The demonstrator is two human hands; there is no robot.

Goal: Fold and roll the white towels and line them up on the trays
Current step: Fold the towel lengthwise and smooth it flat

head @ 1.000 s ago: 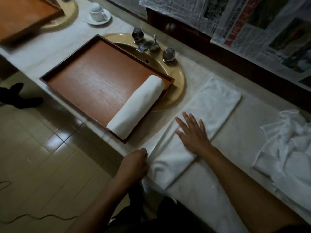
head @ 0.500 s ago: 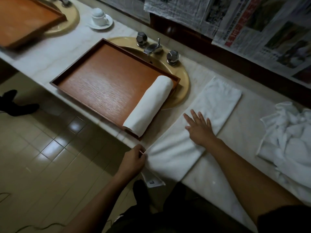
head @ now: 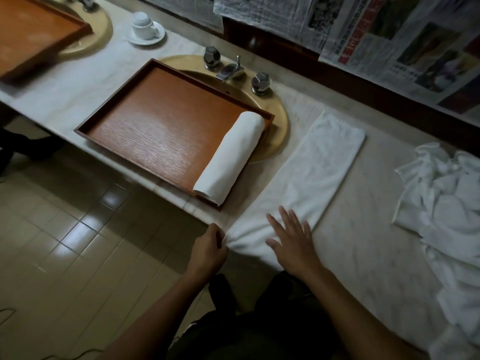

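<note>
One rolled towel [head: 228, 158] already lies along the right edge of the wooden tray [head: 155, 131], which sits over the sink at the front of the surface [head: 363, 242], probably leaving room for more rolls to its left. Just right of the tray, the folded towel [head: 311, 172] stretches from the front edge toward the back; the left hand [head: 207, 249] has its fingers pinched shut on the near corner, while the right hand [head: 292, 239] rests flat, fingers spread and holding nothing, likely smoothing it for rolling. Unfolded towels [head: 446, 203] wait heaped near the right edge.
</note>
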